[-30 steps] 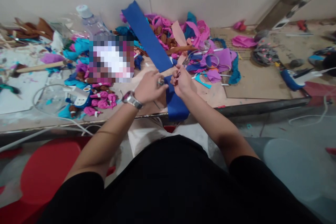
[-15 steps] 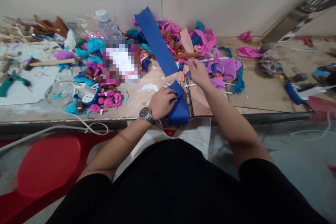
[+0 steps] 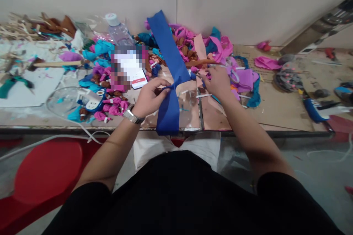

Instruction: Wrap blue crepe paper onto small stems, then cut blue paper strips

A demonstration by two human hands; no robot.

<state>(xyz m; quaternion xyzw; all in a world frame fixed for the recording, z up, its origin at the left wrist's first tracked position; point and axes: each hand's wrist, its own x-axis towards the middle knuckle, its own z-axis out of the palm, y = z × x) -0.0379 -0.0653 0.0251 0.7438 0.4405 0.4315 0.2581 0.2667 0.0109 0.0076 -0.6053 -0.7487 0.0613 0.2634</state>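
My left hand (image 3: 151, 97) pinches a gathered fold of blue fabric strip (image 3: 168, 115) between thumb and fingers. Below the pinch, the strip hangs down to the table's front edge. A long flat length of blue strip (image 3: 169, 46) runs away toward the wall; whether it joins the pinched piece I cannot tell. My right hand (image 3: 217, 80) is low over the table with its fingers curled together, beside a small dark blue bundle (image 3: 193, 76) and a peach strip (image 3: 200, 47). What its fingertips hold, if anything, is too small to make out.
A lit phone (image 3: 138, 82) and a bottle (image 3: 118, 31) stand left among pink, teal and brown fabric bundles (image 3: 116, 107). A hammer (image 3: 57, 64) and a glue gun (image 3: 95, 102) with a cord lie further left. At right are a pincushion (image 3: 288, 75) and another blue tool (image 3: 316, 110).
My left hand has moved left and lifted the folded blue strip into a pinched gather. My right hand has moved slightly right and down, away from the peach piece it was touching.
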